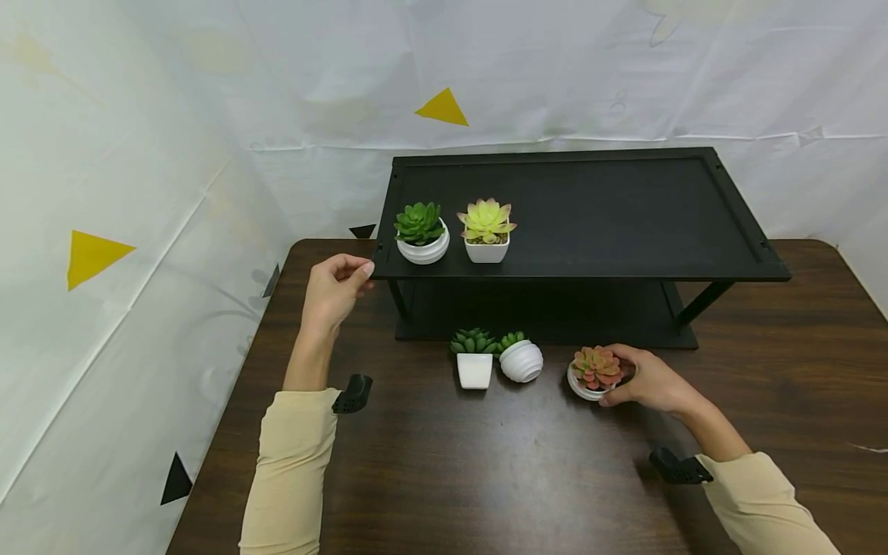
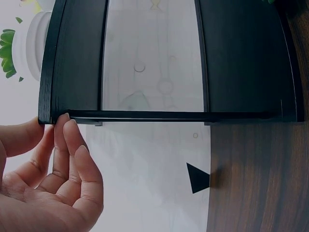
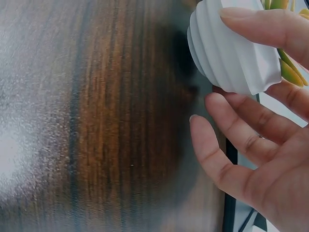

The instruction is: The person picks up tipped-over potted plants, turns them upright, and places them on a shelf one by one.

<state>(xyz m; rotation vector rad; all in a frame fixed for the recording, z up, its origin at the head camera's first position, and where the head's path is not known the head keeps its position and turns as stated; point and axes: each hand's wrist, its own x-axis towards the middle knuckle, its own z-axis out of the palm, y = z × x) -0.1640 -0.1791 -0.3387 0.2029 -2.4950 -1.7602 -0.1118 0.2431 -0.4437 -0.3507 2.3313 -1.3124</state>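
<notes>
My left hand pinches the front left corner of the black two-tier shelf. In the left wrist view the thumb lies on one side of the shelf's edge and the fingertips on the other. With thumb and fingers my right hand grips a reddish potted succulent in front of the shelf. Its white ribbed pot is tilted in the right wrist view, close over the table. Beside it to the left are a tilted round-potted green succulent and a square-potted green succulent.
On the shelf's upper board, at the left, stand a dark green succulent in a round pot and a yellow-green succulent in a square pot. The brown wooden table extends in front. White sheeting hangs behind and at the left.
</notes>
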